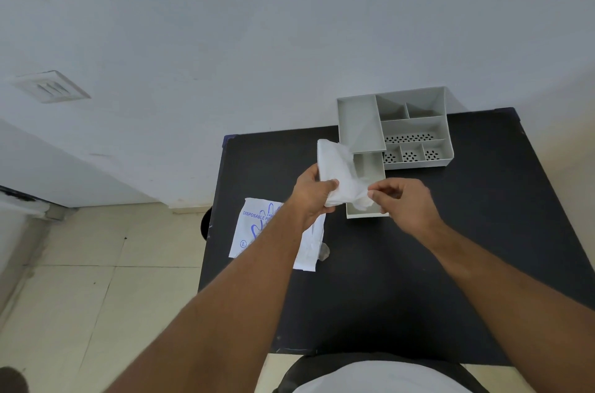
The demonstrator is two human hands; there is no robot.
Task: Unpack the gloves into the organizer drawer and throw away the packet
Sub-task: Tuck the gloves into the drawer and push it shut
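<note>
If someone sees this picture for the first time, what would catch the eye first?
Probably the white gloves held up at the centre by the left hand and right hand, just above the open drawer of the grey organizer. Next, the printed packet lying near the black table's left edge.

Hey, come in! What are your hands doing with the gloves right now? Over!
Left hand and right hand both gripping the gloves above the open drawer. Packet lying on table, not binned. Nothing blocking.

We count one organizer [415,122] with one open drawer [367,212], one printed packet [257,231], one bunch of gloves [338,170], and two hands.
</note>
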